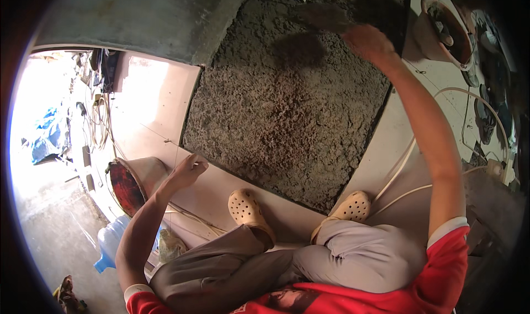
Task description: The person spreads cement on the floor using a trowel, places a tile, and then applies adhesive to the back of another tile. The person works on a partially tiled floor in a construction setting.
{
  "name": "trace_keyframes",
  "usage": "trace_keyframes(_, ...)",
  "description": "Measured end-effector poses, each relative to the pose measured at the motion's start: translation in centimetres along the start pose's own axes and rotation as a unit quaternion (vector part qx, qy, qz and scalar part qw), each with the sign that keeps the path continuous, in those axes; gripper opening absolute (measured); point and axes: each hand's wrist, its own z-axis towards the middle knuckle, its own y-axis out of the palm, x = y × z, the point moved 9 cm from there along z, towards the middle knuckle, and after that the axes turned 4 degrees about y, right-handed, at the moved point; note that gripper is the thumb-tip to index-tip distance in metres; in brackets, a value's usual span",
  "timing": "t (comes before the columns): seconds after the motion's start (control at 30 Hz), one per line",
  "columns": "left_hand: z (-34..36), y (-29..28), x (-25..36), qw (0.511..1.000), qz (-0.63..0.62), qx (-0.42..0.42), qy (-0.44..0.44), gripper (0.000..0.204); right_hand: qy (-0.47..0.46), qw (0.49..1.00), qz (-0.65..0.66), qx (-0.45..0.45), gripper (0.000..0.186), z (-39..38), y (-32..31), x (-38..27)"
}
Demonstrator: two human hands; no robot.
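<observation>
Hands: right hand (367,41), arm outstretched, grips a trowel (323,16) over mortar bed (281,115); left hand (187,170) loosely curled, empty.

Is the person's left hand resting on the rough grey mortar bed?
No, the left hand rests on the smooth pale tile beside the rough grey mortar bed.

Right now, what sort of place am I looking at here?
Most likely a floor-tiling job on a building site. A square bed of rough grey mortar lies open among pale laid tiles; the right hand works a trowel over it, and a mortar-caked bucket stands nearby.
</observation>
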Motion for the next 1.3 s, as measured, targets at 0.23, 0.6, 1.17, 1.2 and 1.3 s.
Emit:
trace_keyframes(0.23,0.9,-1.0,2.5,0.995,-0.003,0.043,0.085,0.021,0.119,0.988,-0.041,-0.09,0.029,3.4,-0.1,0.8)
trace_keyframes(0.6,1.1,-1.4,3.3,0.992,0.015,0.053,0.113,0.022,0.2,0.978,0.008,-0.063,0.03,3.7,1.7,2.5)
trace_keyframes(1.17,0.8,-1.6,2.6,0.999,0.001,0.029,0.042,0.022,0.08,0.936,-0.021,0.342,0.049,-1.0,-3.8,9.9)
trace_keyframes(1.2,0.7,-1.5,2.5,0.998,0.006,0.025,0.049,0.021,0.083,0.967,-0.001,0.242,0.053,-1.1,-0.1,9.9)
trace_keyframes(1.3,0.8,-1.3,2.4,0.991,-0.038,0.04,0.118,0.02,0.14,0.969,0.037,0.201,0.049,-4.1,3.2,10.0)
